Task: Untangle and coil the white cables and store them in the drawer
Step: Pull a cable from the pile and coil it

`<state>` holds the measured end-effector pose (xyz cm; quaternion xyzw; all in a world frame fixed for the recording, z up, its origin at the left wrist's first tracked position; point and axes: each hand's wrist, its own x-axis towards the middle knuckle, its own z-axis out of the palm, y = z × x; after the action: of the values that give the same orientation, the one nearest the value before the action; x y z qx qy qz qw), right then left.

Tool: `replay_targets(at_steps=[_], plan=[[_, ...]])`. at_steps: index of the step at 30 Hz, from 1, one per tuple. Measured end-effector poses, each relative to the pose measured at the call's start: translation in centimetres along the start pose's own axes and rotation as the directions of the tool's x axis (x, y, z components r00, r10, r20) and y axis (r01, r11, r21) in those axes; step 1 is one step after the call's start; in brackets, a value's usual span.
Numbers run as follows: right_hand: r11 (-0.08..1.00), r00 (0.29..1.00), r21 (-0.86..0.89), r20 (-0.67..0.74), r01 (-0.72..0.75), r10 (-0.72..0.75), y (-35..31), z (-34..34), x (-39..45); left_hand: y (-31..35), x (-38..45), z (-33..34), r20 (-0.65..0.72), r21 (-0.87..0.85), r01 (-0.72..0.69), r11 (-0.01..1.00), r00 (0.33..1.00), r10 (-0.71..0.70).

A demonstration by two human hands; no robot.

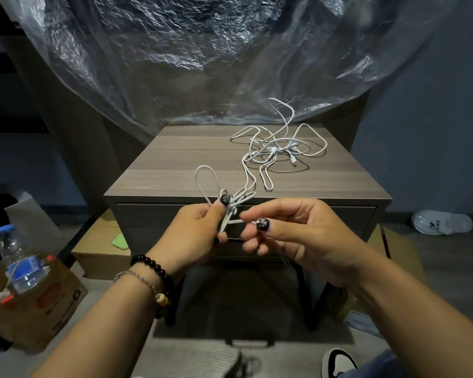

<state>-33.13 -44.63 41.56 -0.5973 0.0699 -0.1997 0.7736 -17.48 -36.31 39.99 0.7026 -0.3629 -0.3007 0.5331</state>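
White cables — grey wood-grain nightstand — perhaps green cloth.

2 hands: left hand, right hand. White cables: one tangle, exact no. can't tell (a few connector ends show). 1 nightstand w/ 1 drawer. 1 water bottle. 2 cardboard boxes. 2 bracelets. 1 shoe. 1 plastic sheet.

The left hand is hiding the gathered part of the white cable inside its fingers. Below the right hand, a shoe is being cut off by the bottom edge. Far beyond both hands, the cable tangle is overlapping too tightly to separate strands.
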Motion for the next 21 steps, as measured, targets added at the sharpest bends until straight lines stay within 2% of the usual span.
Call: replay_targets(at_steps=[3,5,8,11,13,15,19,21], plan=[[0.999,1.0,0.043,0.006,-0.028,0.027,-0.2,0.1,-0.1,-0.5,0.4,-0.2,0.048,-0.023,0.023,0.999,0.999,-0.022],[0.998,1.0,-0.06,-0.028,-0.007,0.005,-0.3,0.2,-0.3,-0.7,0.4,-0.3,0.078,0.005,0.035,0.999,0.996,-0.035],[0.969,0.995,-0.245,-0.102,-0.014,-0.011,-0.3,0.3,-0.4,-0.7,0.1,-0.5,0.09,0.21,-0.024,0.977,0.996,0.005],[0.909,0.979,-0.417,-0.178,0.015,-0.098,-0.2,0.1,-0.3,-0.7,-0.2,-0.5,0.149,0.338,-0.077,0.938,0.988,0.027],[0.848,0.962,-0.523,-0.176,0.087,-0.208,-0.2,-0.2,-0.2,-0.6,-0.4,-0.4,0.217,0.384,-0.083,0.92,0.976,-0.002],[0.761,0.955,-0.641,-0.153,0.099,-0.254,-0.1,-0.6,-0.2,-0.6,-0.6,-0.3,0.263,0.399,-0.095,0.912,0.965,-0.015],[0.739,0.988,-0.672,-0.071,0.056,-0.14,-0.2,-1.0,-0.2,-0.9,-0.9,0.2,0.306,0.57,-0.205,0.796,0.952,0.026],[0.757,0.987,-0.649,-0.061,0.071,-0.145,0.0,-0.9,-0.1,-1.0,-1.1,0.5,0.322,0.646,-0.255,0.72,0.946,0.046]])
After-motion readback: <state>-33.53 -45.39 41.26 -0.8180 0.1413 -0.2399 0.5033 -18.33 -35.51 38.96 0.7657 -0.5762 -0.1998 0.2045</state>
